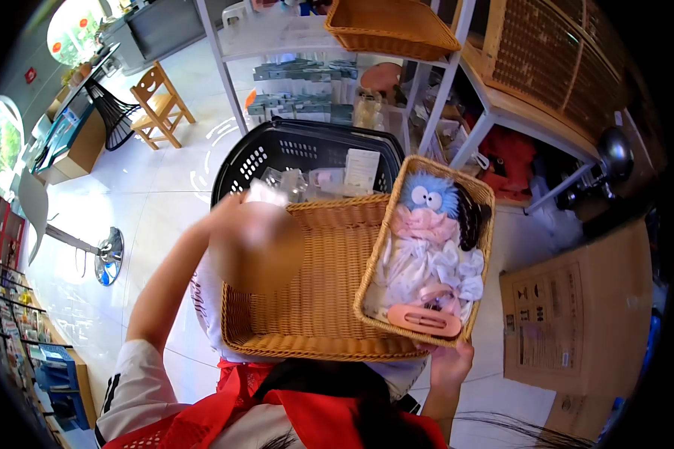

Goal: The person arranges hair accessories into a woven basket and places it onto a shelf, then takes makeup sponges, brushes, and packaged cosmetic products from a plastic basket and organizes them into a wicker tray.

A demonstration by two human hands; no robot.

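Observation:
A large brown wicker basket (329, 280) sits in front of my body, its inside bare where it shows. Over its left side, my left hand (236, 217) holds a brown and white item (262, 251), smeared by motion. My right hand (449, 363) grips the near edge of a smaller wicker basket (363, 299), which rests over the large basket's right side. In the small basket lie a blue fluffy piece with eyes (429, 196), a pink scrunchie (424, 224), white fabric pieces (408, 262), a dark braided piece (469, 217) and a pink hair clip (424, 319).
Beyond the baskets stands a black perforated basket (314, 135) with clear packages inside. A white shelf (292, 43) holds another wicker tray (393, 30). At the right is a cardboard box (577, 314); a wooden chair (157, 105) stands at the back left.

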